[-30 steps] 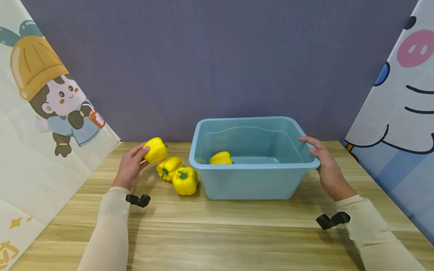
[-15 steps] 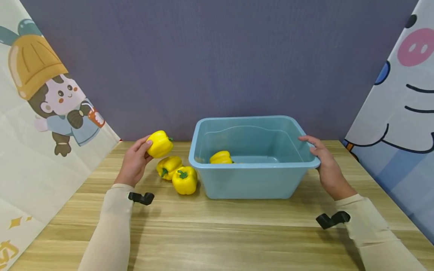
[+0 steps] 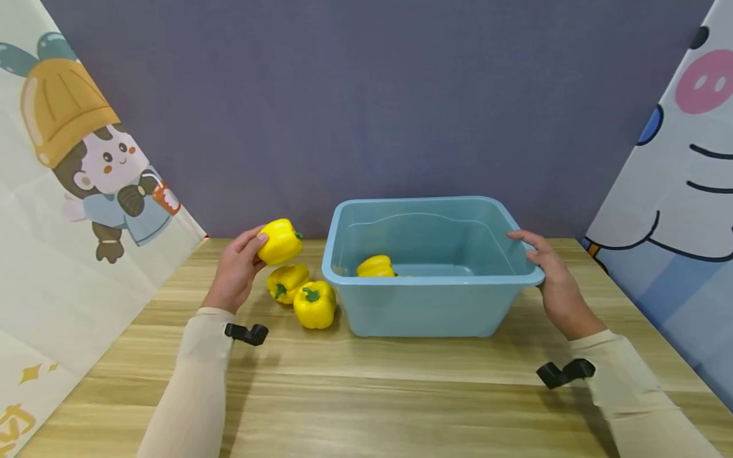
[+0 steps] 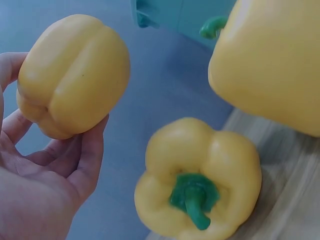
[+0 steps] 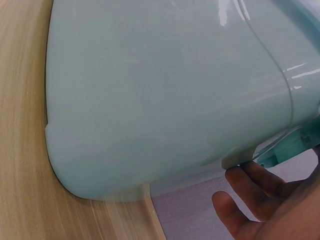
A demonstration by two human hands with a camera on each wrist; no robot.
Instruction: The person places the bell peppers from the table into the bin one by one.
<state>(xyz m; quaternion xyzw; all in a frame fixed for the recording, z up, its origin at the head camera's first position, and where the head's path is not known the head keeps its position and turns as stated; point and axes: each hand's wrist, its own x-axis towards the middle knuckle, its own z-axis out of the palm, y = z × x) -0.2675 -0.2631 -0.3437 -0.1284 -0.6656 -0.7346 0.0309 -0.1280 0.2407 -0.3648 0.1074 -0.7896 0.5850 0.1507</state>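
**Left hand (image 3: 233,270) and its held pepper (image 3: 280,242) shifted right, slightly up, toward the bin (image 3: 424,312)**

Far left: white panel (image 3: 34,254) with cartoon figure. Next, left hand, thumb and fingers curled round the yellow held pepper, stem pointing right, off the worktop (image 3: 401,407). Just below it, two more yellow peppers on the worktop: one lying tilted (image 3: 287,284), then one upright (image 3: 315,305), green stem on top, just beside the bin's left side. Blue bin sits upright, same place as before. Inside its left part, another yellow pepper (image 3: 375,266), partly hidden by front rim. Right hand (image 3: 558,289) grips the bin's right rim, fingers bent, unmoved. Far right: panel (image 3: 681,267) with pink snout print.
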